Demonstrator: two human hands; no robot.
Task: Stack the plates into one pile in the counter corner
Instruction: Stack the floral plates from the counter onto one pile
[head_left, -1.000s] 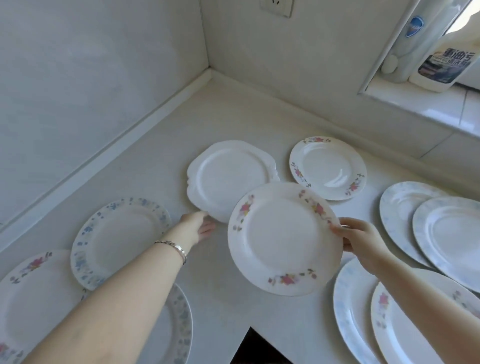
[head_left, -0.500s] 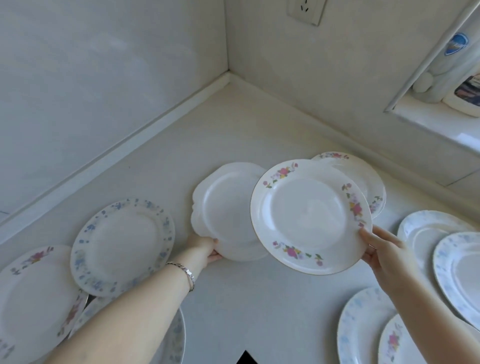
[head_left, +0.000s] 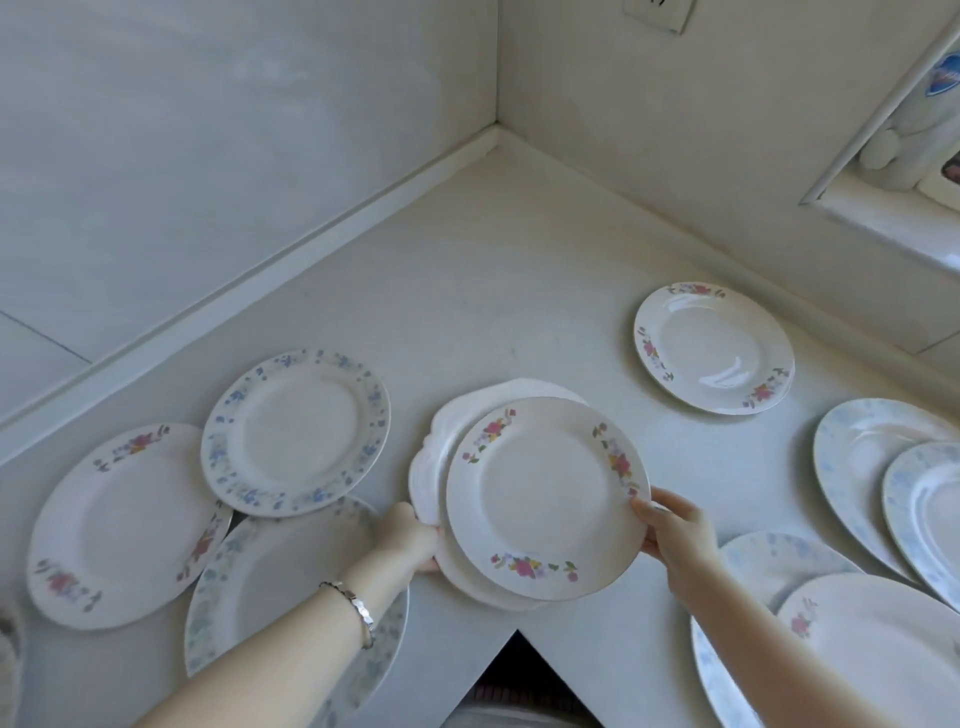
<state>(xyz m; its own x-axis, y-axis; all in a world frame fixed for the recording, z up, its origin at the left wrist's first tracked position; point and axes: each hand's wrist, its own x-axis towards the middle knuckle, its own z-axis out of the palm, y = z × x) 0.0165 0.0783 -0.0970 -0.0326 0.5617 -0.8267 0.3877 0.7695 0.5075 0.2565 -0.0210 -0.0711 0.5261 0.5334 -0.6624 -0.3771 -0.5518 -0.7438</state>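
My right hand (head_left: 670, 527) grips the right rim of a pink-flower plate (head_left: 545, 493), which lies over a plain white scalloped plate (head_left: 436, 457). My left hand (head_left: 408, 535) holds the scalloped plate's near left edge. Both plates sit near the counter's front notch, well short of the counter corner (head_left: 498, 150). A smaller pink-flower plate (head_left: 711, 348) lies alone nearer the right wall. On the left lie a blue-flower plate (head_left: 296, 431), a pink-flower plate (head_left: 124, 519) and a pale blue plate (head_left: 270, 577) partly under them.
Several more plates overlap at the right (head_left: 883, 478) and lower right (head_left: 883, 649). A raised backsplash ledge (head_left: 260, 291) runs along the left wall. A window sill (head_left: 883, 223) with bottles sits at the upper right. A dark notch (head_left: 519, 680) cuts the counter's front edge.
My right hand brought the pink-flower plate down and left onto the scalloped plate. My left hand closed on the scalloped plate's edge. The view tilted up toward the corner.
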